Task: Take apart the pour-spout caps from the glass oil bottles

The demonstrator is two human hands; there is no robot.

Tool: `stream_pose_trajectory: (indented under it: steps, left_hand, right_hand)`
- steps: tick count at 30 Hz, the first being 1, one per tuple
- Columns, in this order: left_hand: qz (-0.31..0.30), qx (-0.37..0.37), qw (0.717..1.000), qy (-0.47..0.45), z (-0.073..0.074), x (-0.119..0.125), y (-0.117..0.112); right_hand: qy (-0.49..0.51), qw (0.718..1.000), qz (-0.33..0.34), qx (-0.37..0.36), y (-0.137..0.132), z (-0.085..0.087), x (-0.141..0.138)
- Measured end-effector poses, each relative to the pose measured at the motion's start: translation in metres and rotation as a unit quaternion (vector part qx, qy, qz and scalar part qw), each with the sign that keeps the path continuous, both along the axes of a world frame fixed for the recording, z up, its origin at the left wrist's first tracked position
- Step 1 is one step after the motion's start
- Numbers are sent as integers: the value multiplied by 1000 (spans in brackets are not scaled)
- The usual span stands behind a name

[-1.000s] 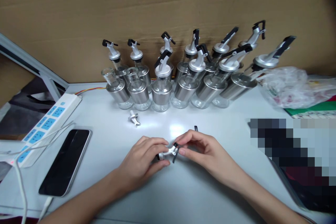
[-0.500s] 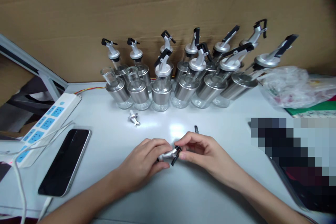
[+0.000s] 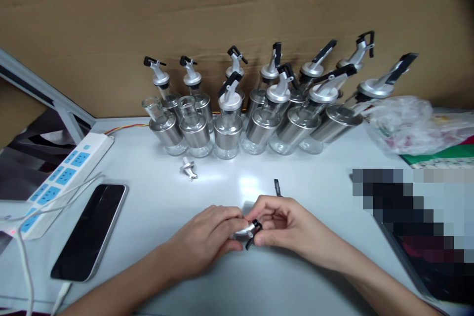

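Note:
My left hand (image 3: 209,237) is closed around the body of a silver bottle pourer (image 3: 242,231), whose base is hidden under the fingers. On the pourer's tip sits a black flip cap (image 3: 256,225), its lever hanging down toward me. With thumb and index finger, my right hand (image 3: 287,222) grips around this cap. Just beyond the right hand lies another black flip cap (image 3: 277,186), partly hidden by it. A second silver pourer (image 3: 188,168), without a black cap, lies on the table in front of the bottles.
Two rows of glass bottles with steel sleeves (image 3: 227,133) stand by the cardboard wall (image 3: 222,10); two front-left bottles (image 3: 194,131) have bare necks. A power strip (image 3: 66,177) and phone (image 3: 91,232) lie left. On the right are a plastic bag (image 3: 403,126) and a blurred-out dark object (image 3: 418,237).
Both hands and the pourer have moved slightly toward me. The right fingers have shifted around the black cap, and its lever hangs at a slightly different angle.

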State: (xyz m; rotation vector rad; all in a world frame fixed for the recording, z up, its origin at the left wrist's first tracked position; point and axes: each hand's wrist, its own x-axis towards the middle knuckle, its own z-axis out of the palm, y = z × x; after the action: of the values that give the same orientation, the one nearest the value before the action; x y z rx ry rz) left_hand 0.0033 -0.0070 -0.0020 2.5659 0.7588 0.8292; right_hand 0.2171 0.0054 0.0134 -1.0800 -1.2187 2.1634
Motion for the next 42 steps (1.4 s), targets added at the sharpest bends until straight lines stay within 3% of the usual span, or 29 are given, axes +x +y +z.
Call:
stream_pose_trajectory:
  steps: [17, 25, 31, 42]
  left_hand:
    - [-20, 11, 999, 34, 2, 0, 2]
    - [-22, -27, 999, 21, 1, -2, 5]
    - [-4, -4, 1000, -15, -1, -3, 4]
    - [-17, 29, 999, -22, 9, 1, 1]
  right_hand:
    - [-56, 997, -40, -29, -4, 3, -7]
    - [-65, 996, -58, 34, -5, 11, -10]
    - [-76, 989, -74, 107, -10, 7, -12]
    - [-93, 983, -61, 144, -11, 3, -13]
